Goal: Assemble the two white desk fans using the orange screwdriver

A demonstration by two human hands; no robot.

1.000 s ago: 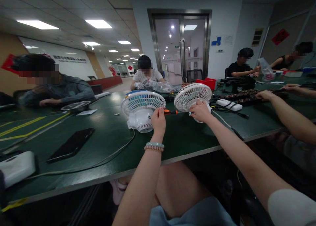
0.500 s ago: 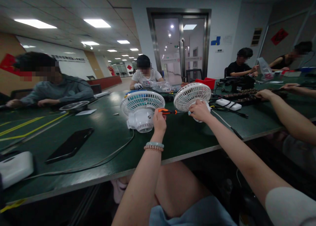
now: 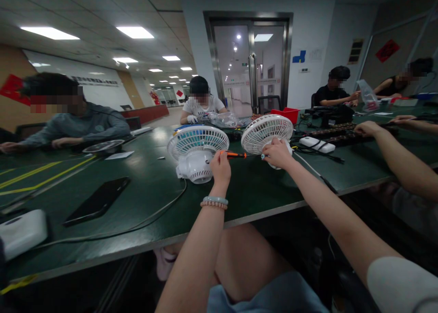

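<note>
My left hand (image 3: 220, 168) is closed around an orange-handled screwdriver (image 3: 234, 155) that points right toward a small white fan (image 3: 266, 133). My right hand (image 3: 278, 154) grips that fan at its base, behind the round grille. A second white fan (image 3: 196, 151) with a blue-tinted grille stands on the dark green table (image 3: 143, 190) just left of my left hand, its grey cord (image 3: 137, 225) trailing toward the near edge. Bead bracelets sit on my left wrist.
A black phone (image 3: 97, 202) lies at the left, a white box (image 3: 22, 233) at the near left corner. A white power strip (image 3: 316, 144) and cables lie right of the fans. Another person's arm (image 3: 393, 155) reaches in from the right. Several people sit around the table; a red bin (image 3: 286, 114) stands behind.
Almost nothing has moved: my left hand shifted a little with the screwdriver, whose tip stays at the right fan. My right hand keeps its grip.
</note>
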